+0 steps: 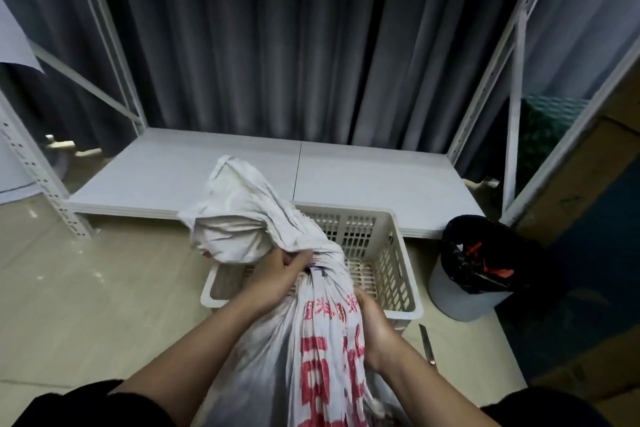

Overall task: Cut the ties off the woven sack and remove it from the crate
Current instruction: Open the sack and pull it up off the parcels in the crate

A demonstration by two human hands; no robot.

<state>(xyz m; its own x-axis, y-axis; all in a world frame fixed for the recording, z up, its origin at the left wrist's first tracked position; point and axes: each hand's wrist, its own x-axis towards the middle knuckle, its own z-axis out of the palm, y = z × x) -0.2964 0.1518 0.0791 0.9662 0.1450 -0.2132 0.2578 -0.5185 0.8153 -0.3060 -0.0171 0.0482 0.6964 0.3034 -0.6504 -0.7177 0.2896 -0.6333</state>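
Note:
A white woven sack [239,215] with red printed characters is bunched into a long twisted bundle above a white slotted plastic crate [391,253] on the floor. My left hand [280,274] grips the sack at its narrow twisted neck, over the crate's near left part. My right hand [372,329] grips the printed lower part of the sack, close to my body. The sack's upper end bulges up and left over the crate's far rim. No ties are visible on the sack. A slim cutting tool [427,345] lies on the floor right of the crate.
A white metal shelving rack [311,177] stands just behind the crate, with grey curtains behind it. A grey bin with a black liner [474,274] and orange scraps sits to the right. Cardboard boxes [588,184] fill the far right.

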